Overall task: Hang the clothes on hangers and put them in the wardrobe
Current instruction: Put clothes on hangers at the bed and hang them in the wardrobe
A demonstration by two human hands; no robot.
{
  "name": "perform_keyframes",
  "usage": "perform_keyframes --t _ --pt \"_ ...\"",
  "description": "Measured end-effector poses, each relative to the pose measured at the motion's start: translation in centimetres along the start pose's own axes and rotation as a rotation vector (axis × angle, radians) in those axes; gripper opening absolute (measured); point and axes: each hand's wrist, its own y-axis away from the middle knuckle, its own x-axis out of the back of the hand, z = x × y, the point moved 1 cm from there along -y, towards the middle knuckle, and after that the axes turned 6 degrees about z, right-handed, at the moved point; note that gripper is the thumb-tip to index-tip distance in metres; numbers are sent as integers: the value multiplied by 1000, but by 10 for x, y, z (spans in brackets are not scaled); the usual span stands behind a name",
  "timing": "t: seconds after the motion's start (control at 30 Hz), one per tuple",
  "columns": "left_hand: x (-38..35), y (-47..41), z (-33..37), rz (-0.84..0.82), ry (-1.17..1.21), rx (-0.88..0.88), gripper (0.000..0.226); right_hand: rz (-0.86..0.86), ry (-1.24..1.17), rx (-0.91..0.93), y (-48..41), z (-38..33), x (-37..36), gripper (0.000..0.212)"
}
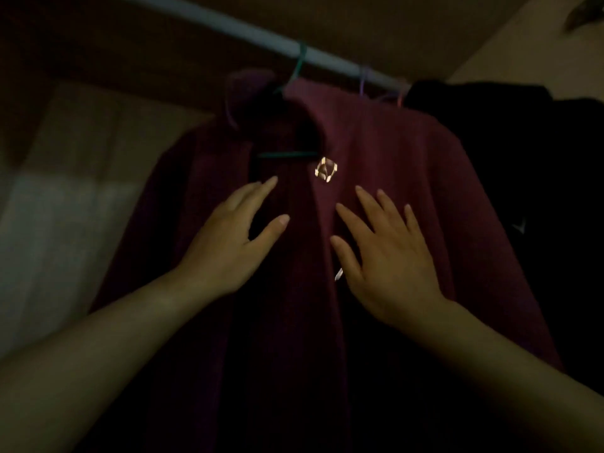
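Wardrobe (408, 24): dim brown interior seen from below, with a pale rail (261, 35) running slantwise across the top.
Contents: several garments hang from the rail, a maroon garment (376, 142) in the middle and dark clothes (523, 158) packed just beside it on the right.
Hangers: a teal hanger (299, 65) hooks over the rail and carries the maroon garment; its lower bar shows inside the open neckline. A purple hanger (363, 80) and an orange hanger (402, 93) hook on further right, their lower parts hidden behind cloth.
Maroon garment: hangs straight down from the rail, front facing the camera, collar folded at the top. The right half catches more light and reads wine-red, while the left half falls into shadow. A dark vertical gap runs down the centre where the front parts.
Clasp: a small gold clasp (326, 170) glints on the chest just below the collar, between and above the two hands.
Tag: a small white sliver (339, 274) shows beside the right thumb; what it is cannot be told.
Left hand (228, 246): raised in front of the shadowed half, fingers straight, thumb spread apart, holding nothing. Whether the fingertips touch the cloth cannot be told.
Right hand (389, 256): raised over the lit half, fingers fanned wide, nothing gripped; contact with the cloth is likewise unclear.
Dark clothes: nearly black, with one small pale mark (519, 227) on them.
Left side: a pale, blurred panel (49, 223) stands beyond the garment.
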Motion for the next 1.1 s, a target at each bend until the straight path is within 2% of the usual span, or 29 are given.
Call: perform_keyframes --t 0.13,0.43,0.57,0.7,0.8,0.93,1.1 --pt "15 84 21 -170 12 -39 65 -156 -5 -38 97 -10 27 59" --pt "16 290 86 -549 84 97 63 -519 40 -202 276 -51 117 58" --pt "25 387 118 -675 173 239 62 -693 65 -344 359 -84 168 57" --pt "27 472 164 -888 292 292 61 -887 157 -537 446 -111 233 57" --pt "27 520 212 -1057 434 245 62 -987 233 -690 500 -128 299 57" --pt "37 573 281 -1294 591 68 63 -1078 370 -955 552 -163 392 56" --pt "58 599 386 -1480 756 -145 67 -1059 570 -1239 581 -198 509 55"
